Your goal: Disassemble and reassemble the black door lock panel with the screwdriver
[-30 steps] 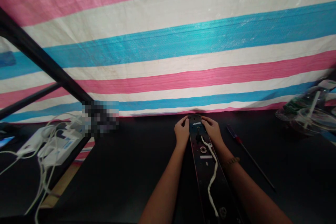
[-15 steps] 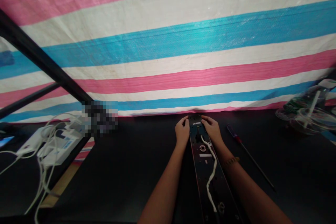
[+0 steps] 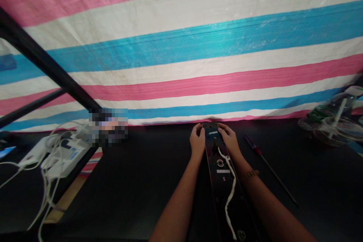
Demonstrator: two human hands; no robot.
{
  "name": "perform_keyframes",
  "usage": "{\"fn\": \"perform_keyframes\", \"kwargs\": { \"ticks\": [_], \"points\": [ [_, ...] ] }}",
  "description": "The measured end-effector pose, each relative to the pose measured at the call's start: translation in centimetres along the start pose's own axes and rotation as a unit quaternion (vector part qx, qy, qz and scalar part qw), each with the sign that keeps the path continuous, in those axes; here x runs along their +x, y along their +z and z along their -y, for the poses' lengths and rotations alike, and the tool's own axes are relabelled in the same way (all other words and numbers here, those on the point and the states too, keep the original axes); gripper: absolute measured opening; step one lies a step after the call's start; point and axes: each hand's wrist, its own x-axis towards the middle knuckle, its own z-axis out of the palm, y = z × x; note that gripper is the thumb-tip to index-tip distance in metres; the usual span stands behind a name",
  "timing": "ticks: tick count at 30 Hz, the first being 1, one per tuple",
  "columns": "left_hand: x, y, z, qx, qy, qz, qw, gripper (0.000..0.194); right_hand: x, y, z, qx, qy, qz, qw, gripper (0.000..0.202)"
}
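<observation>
A long black panel lies lengthwise on the black table, its near end running out of the bottom of the view. A white wrapped cable winds along it, beside a round fitting and a white label. My left hand grips the far left edge of the panel, thumb on top. On the far right edge my right hand holds on in the same way, with a beaded bracelet on that wrist. To the right of my right hand, a screwdriver with a dark red handle lies slanted on the table.
White power strips with tangled white cables lie at the left, past a black metal frame. Clear plastic cups and a bottle stand at the far right. A striped tarp hangs behind the table.
The panel's far end now shows slightly tipped up, and the fittings and cable on it sit a little lower in view. Both hands keep their hold on its edges.
</observation>
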Motion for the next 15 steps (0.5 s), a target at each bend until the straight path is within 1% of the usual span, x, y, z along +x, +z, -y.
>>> {"fn": "perform_keyframes", "kwargs": {
  "ticks": [2,4,7,9,15],
  "points": [
    [0.0,0.1,-0.1,-0.041,-0.007,0.011,0.999,0.028,-0.1,0.0,0.1,0.016,0.004,0.007,1.0,0.041],
    [-0.2,0.2,-0.3,-0.082,-0.019,0.036,0.996,0.031,-0.2,0.1,0.2,0.037,0.018,0.018,0.999,0.044],
    [-0.4,0.3,-0.7,-0.141,-0.061,0.068,0.986,0.039,-0.4,0.1,0.4,0.068,0.034,0.034,0.997,0.048],
    [-0.6,0.3,-0.9,-0.167,-0.079,0.08,0.979,0.044,-0.5,0.1,0.4,0.082,0.033,0.042,0.995,0.05],
    [-0.8,0.1,-1.3,-0.188,-0.068,0.09,0.976,0.046,-0.4,0.1,0.2,0.1,0.017,0.043,0.994,0.05]
  ]
}}
